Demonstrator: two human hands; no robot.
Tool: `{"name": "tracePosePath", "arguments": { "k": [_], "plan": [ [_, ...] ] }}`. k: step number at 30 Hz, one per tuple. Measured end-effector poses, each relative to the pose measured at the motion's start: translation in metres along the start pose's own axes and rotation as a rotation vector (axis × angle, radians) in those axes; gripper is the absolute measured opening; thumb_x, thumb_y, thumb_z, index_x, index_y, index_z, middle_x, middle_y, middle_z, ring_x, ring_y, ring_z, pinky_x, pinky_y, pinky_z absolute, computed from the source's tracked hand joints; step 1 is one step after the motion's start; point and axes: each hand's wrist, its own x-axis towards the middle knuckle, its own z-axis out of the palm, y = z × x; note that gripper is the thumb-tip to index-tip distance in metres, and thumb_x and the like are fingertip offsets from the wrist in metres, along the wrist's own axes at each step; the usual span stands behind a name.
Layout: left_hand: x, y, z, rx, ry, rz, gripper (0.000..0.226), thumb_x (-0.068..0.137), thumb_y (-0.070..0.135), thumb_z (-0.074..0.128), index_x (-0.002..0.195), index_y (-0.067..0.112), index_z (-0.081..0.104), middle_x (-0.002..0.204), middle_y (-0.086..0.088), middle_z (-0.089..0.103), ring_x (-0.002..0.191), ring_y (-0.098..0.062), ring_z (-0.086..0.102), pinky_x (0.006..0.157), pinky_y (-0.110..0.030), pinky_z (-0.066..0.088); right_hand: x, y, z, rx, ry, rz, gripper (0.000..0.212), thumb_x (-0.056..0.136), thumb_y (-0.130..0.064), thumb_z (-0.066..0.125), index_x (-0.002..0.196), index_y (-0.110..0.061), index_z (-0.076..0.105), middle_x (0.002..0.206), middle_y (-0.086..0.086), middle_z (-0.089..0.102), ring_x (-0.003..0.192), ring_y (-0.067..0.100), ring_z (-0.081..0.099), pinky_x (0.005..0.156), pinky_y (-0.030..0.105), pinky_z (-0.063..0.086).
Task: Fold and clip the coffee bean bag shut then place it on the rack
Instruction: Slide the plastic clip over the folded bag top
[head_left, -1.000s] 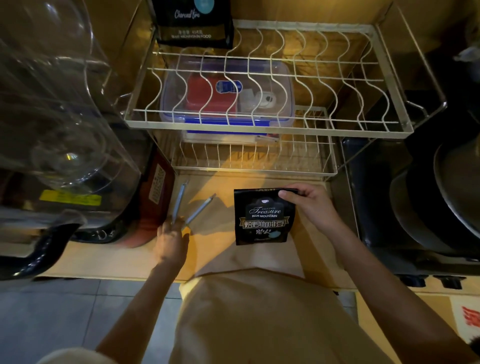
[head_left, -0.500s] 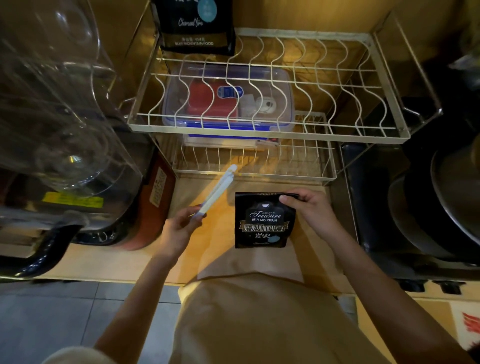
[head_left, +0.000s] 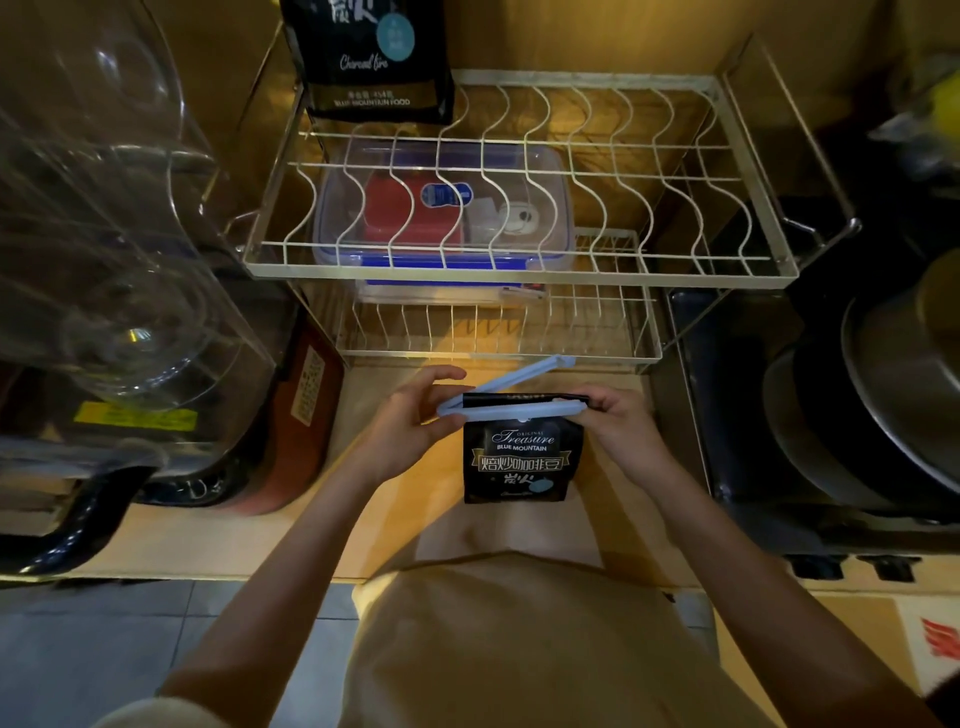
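My hands, left (head_left: 410, 415) and right (head_left: 618, 426), hold the open blue clip (head_left: 511, 408) across the black coffee bean bag (head_left: 522, 457); its folded top is hidden

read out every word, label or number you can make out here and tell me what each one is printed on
"ORIGINAL Treasure BLUE MOUNTAIN": small black coffee bean bag under the pale blue plastic clip.
Chinese characters on its gold banner: legible as script, not transcribed here.
"Charcoal fire" and "BLUE MOUNTAIN FOOD": larger black bag on the white wire rack.
Line of small print above "BLUE MOUNTAIN FOOD": too small to read.
Yellow sticker and white label at left: blurred.
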Motion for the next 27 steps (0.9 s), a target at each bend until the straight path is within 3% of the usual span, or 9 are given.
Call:
{"name": "tracePosePath", "arguments": {
  "k": [2, 5, 13, 18, 20, 23, 25, 27],
  "plan": [
    [0.005, 0.000, -0.001, 0.054, -0.036, -0.002, 0.043, 0.082, -0.001, 0.058, 0.116, 0.025, 0.048, 0.115, -0.001, 0.059, 0.112, -0.013, 0.054, 0.093, -0.018, 0.045, -0.001, -0.001, 0.000, -0.004, -0.009, 0.005, 0.028, 0.078, 0.008, 0.059, 0.084, -0.017, 0.069, 0.066, -0.020, 0.073, 0.067, -0.005, 0.066, 0.058, 0.007, 0.049],
    [0.013, 0.006, 0.000, 0.140, -0.111, 0.000, 0.045, 0.083, 0.000, 0.058, 0.125, 0.013, 0.048, 0.118, -0.001, 0.057, 0.113, -0.016, 0.053, 0.096, -0.030, 0.046, -0.002, -0.002, 0.001, 0.008, -0.003, -0.004, 0.023, 0.078, 0.006, 0.061, 0.090, -0.013, 0.068, 0.065, -0.020, 0.072, 0.066, -0.006, 0.065, 0.059, 0.007, 0.049],
    [0.025, 0.022, -0.005, 0.429, -0.294, 0.064, 0.037, 0.081, 0.002, 0.061, 0.118, 0.008, 0.057, 0.116, -0.008, 0.065, 0.107, -0.019, 0.060, 0.093, -0.037, 0.050, -0.009, -0.005, 0.004, 0.029, 0.024, -0.042, 0.025, 0.077, 0.005, 0.063, 0.096, -0.011, 0.066, 0.063, -0.018, 0.071, 0.066, -0.007, 0.065, 0.058, 0.006, 0.049],
    [0.028, 0.023, -0.004, 0.566, -0.269, 0.125, 0.038, 0.080, 0.003, 0.062, 0.117, 0.013, 0.058, 0.116, -0.007, 0.067, 0.104, -0.013, 0.060, 0.090, -0.032, 0.050, -0.014, -0.007, 0.009, -0.028, 0.049, -0.127, 0.027, 0.080, 0.001, 0.063, 0.091, -0.023, 0.066, 0.089, -0.011, 0.065, 0.079, -0.005, 0.064, 0.060, 0.007, 0.050],
    [0.028, 0.023, -0.004, 0.607, -0.256, 0.159, 0.039, 0.080, 0.004, 0.063, 0.117, 0.014, 0.059, 0.115, -0.007, 0.067, 0.104, -0.014, 0.061, 0.090, -0.033, 0.050, -0.015, -0.006, 0.007, -0.049, 0.042, -0.121, 0.036, 0.080, 0.000, 0.062, 0.103, -0.027, 0.061, 0.097, -0.012, 0.062, 0.086, -0.001, 0.063, 0.063, 0.010, 0.051],
    [0.026, 0.022, -0.005, 0.628, -0.253, 0.189, 0.039, 0.079, 0.004, 0.064, 0.117, 0.012, 0.058, 0.115, -0.008, 0.067, 0.104, -0.016, 0.061, 0.090, -0.033, 0.051, -0.015, -0.003, 0.000, 0.012, -0.027, -0.026, 0.072, 0.079, 0.003, 0.063, 0.135, -0.030, 0.031, 0.103, -0.005, 0.063, 0.093, 0.003, 0.064, 0.073, 0.021, 0.057],
    [0.024, 0.020, -0.005, 0.629, -0.243, 0.193, 0.038, 0.079, 0.003, 0.064, 0.116, 0.010, 0.059, 0.114, -0.009, 0.068, 0.102, -0.015, 0.061, 0.090, -0.032, 0.051, -0.014, -0.001, -0.004, 0.058, -0.079, 0.035, 0.088, 0.075, 0.006, 0.065, 0.140, -0.031, 0.019, 0.107, 0.000, 0.063, 0.096, 0.008, 0.064, 0.077, 0.021, 0.056],
    [0.024, 0.021, -0.006, 0.639, -0.234, 0.191, 0.036, 0.079, 0.002, 0.063, 0.115, 0.010, 0.060, 0.111, -0.009, 0.069, 0.100, -0.017, 0.062, 0.089, -0.036, 0.052, -0.016, -0.001, -0.006, 0.118, -0.116, 0.097, 0.090, 0.071, 0.008, 0.068, 0.138, -0.032, 0.024, 0.112, -0.003, 0.059, 0.100, 0.011, 0.062, 0.074, 0.019, 0.056]
  ]
}}
